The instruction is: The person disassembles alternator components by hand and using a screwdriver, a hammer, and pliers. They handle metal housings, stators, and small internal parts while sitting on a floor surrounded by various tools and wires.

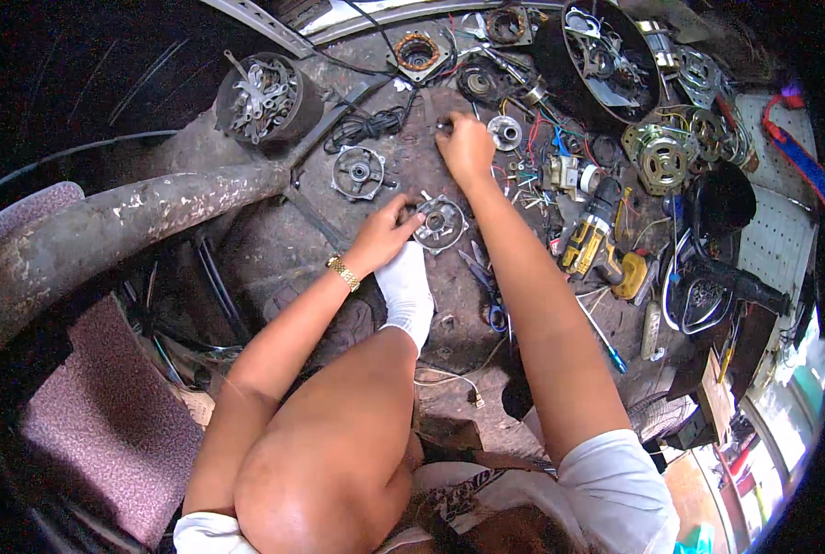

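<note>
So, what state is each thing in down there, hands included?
Left hand: fingers on the near metal cover
Right hand: fingers curled; anything held is unclear
Near metal cover: under the left fingertips
Far metal cover: lying untouched
Drill: lying on its side
Scissors: lying down
Black cord: loosely bundled
Wrench can: uncovered, full

Motor-repair workshop. Evidence lies on the stained work surface (288, 226): detached motor end cover (450, 230) near middle, wound stators (400, 52) along far edge, wrench-filled bucket (309, 103) near far-left corner, cordless drill (591, 242) toward right edge.
</note>
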Demonstrator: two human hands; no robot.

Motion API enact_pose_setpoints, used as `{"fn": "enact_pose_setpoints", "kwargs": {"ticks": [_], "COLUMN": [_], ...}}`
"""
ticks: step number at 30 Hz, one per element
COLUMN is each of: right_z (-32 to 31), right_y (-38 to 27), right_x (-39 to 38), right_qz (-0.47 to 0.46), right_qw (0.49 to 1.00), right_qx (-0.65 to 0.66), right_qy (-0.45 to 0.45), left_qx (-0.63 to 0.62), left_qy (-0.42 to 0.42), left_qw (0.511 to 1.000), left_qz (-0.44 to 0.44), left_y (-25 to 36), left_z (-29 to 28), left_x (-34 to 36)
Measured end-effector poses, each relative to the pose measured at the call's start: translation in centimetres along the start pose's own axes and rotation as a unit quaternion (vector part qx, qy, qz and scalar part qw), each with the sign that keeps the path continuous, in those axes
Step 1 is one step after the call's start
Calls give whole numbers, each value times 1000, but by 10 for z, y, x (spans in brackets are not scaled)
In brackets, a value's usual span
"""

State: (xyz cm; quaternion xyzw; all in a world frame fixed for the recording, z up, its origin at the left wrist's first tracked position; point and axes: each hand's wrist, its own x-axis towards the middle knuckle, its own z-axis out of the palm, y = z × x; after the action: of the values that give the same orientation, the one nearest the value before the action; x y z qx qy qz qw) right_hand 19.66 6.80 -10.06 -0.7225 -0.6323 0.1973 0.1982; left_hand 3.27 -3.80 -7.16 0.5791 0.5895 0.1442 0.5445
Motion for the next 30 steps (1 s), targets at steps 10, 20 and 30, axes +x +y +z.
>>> {"fn": "enact_pose_setpoints", "kwargs": {"ticks": [10, 20, 30], "right_z": [-35, -54, -68], "right_y": [20, 36, 23], "right_x": [-33, -129, -124], "right_qz": [73, 152, 45], "right_qw": [956, 943, 989], "right_qx": [285, 295, 132], "right_qy": [-12, -15, -56], "left_qx": [24, 25, -14], "left_qy": [14, -4, -44], "left_qw": [1000, 1000, 997], "left_qz": [7, 12, -59], "left_y": [-3, 14, 8], "left_z": [0, 12, 5], "left_x": [5, 12, 17]}}
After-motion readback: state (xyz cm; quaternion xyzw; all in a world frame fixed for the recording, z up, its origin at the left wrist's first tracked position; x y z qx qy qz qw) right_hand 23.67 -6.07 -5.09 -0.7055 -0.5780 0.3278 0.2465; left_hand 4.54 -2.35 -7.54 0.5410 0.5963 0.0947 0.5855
